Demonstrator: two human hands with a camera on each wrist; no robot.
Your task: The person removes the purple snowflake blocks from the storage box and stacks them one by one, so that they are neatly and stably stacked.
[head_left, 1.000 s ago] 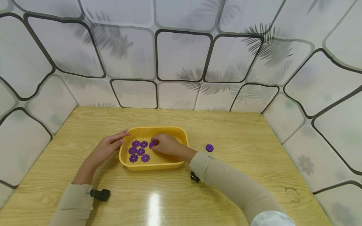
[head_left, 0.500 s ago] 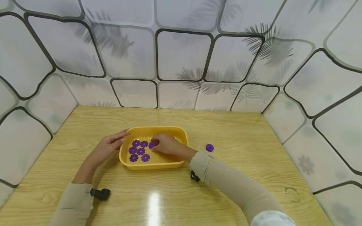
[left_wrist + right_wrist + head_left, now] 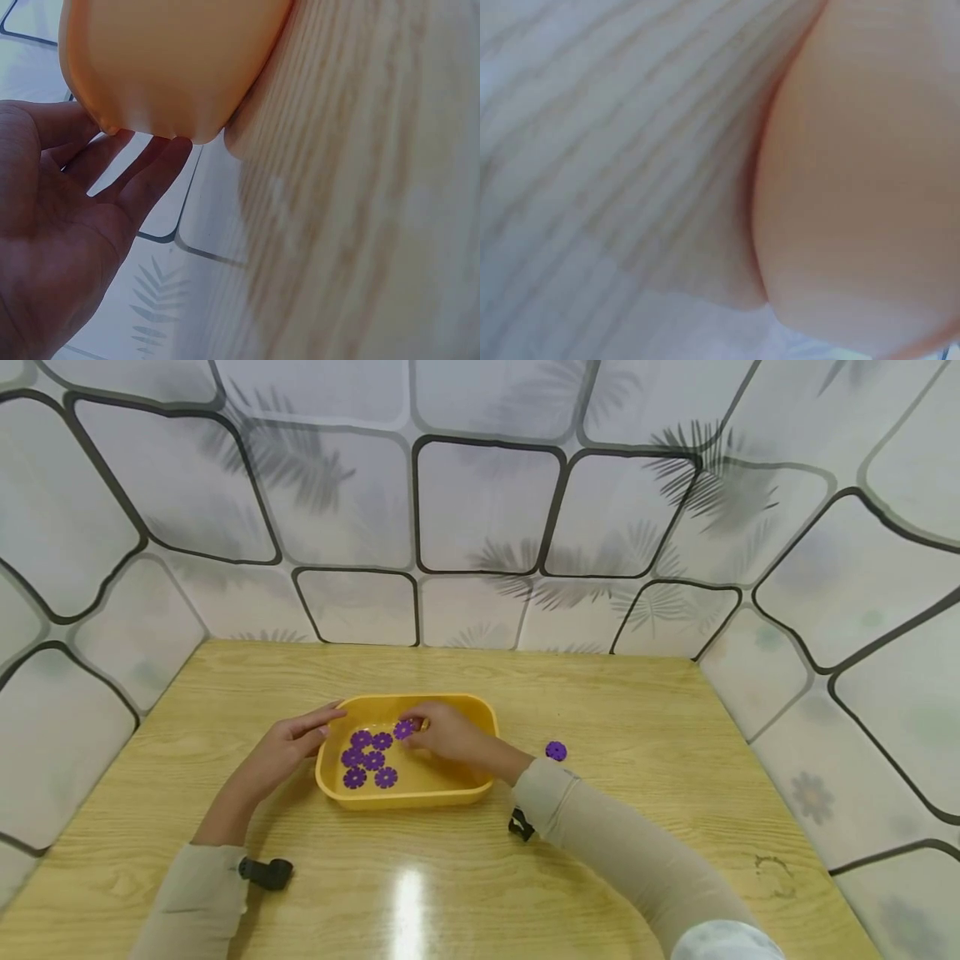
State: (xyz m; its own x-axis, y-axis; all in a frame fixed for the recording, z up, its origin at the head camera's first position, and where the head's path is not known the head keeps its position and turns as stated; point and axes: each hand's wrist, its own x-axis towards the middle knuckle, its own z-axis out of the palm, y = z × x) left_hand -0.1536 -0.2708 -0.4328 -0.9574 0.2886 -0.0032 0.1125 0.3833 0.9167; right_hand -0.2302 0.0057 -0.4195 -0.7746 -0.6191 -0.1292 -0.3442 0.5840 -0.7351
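Observation:
In the head view my right hand [image 3: 450,732] is inside the yellow plastic basin [image 3: 408,803] and pinches a purple snowflake building disc [image 3: 403,730] between thumb and fingers, just above the basin floor. Several like purple discs [image 3: 372,761] lie flat in the basin's left half. My left hand [image 3: 288,745] touches the left end of the basin with relaxed fingers, fingertips at its rim. From the left wrist view, the left hand [image 3: 82,202] shows its fingertips against the end of the orange-looking basin wall [image 3: 172,67]. The right wrist view shows only the basin's outside wall [image 3: 862,187]; the hand is hidden.
One more purple disc [image 3: 556,751] lies on the wood-grain table [image 3: 360,877], right of the basin. Patterned white panels [image 3: 487,510] stand along the back and both sides. A black wrist camera [image 3: 268,874] sits on the left sleeve.
My right hand has lifted a little and moved slightly back with the purple disc, whose face now shows more. The left hand and the basin stay in place.

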